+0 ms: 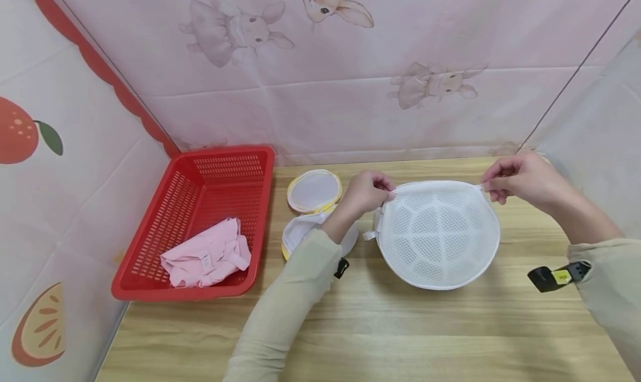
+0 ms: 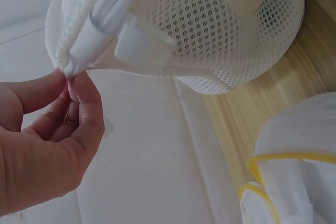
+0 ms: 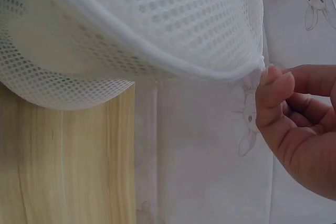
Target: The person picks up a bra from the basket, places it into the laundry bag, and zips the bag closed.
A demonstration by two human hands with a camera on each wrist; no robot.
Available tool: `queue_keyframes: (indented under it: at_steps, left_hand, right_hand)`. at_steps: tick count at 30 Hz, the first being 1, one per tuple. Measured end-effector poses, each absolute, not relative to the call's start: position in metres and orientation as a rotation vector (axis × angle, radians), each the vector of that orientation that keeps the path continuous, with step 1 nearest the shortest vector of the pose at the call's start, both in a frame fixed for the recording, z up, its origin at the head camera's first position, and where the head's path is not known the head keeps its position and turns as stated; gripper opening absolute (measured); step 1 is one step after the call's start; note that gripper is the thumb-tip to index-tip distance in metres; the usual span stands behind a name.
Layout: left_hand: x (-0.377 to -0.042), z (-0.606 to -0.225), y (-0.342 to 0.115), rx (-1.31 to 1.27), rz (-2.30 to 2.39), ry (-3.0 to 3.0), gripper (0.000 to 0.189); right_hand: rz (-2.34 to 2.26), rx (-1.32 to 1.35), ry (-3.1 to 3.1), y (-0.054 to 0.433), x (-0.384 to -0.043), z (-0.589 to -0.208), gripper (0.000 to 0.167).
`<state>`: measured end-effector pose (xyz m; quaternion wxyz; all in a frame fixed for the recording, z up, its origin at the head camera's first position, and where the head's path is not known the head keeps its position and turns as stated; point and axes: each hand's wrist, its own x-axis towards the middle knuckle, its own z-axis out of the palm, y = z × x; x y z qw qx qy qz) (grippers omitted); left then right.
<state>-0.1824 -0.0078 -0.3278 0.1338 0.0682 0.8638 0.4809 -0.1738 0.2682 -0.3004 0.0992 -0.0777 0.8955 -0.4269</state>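
A round white mesh laundry bag [image 1: 440,237] stands tilted on the wooden table, its ribbed mesh top facing the head camera. My left hand [image 1: 368,192] pinches its upper left edge between thumb and fingers. In the left wrist view, that pinch sits at the end of a zipper band [image 2: 86,45], beside a small white fabric tab [image 2: 144,45]. At the upper right edge, my right hand [image 1: 523,179] pinches a small white bit at the rim, largely covered by the fingertips. A pale beige shape [image 3: 52,48] shows through the mesh inside the bag.
Left on the table stands a red plastic basket [image 1: 265,221] with a folded pink cloth [image 1: 207,254] in it. Between basket and bag lies a smaller white mesh bag with yellow trim [image 1: 314,190], partly behind my left forearm. A rabbit-print curtain [image 1: 330,115] hangs along the back edge.
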Motion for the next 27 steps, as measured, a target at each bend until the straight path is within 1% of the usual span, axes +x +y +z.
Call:
queue_keyframes:
  at_steps: [3, 9, 16, 27]
  left_hand:
    - [-0.183, -0.331, -0.013, 0.192, 1.433, 2.46, 0.004]
    - [-0.184, -0.334, -0.015, 0.235, 1.414, 2.427, 0.004]
    - [-0.187, -0.329, -0.014, 0.296, 1.35, 2.381, 0.007]
    - [-0.188, -0.318, 0.001, 0.401, 1.187, 2.519, 0.01]
  right_hand:
    - [-1.277, -0.213, 2.622, 0.275, -0.174, -0.306, 0.013]
    - [-1.313, -0.265, 2.578, 0.278, -0.175, -0.312, 0.016]
    - [-1.291, -0.233, 2.63, 0.269, -0.177, -0.304, 0.012]
    - [-1.289, -0.213, 2.62, 0.255, -0.181, -0.29, 0.016]
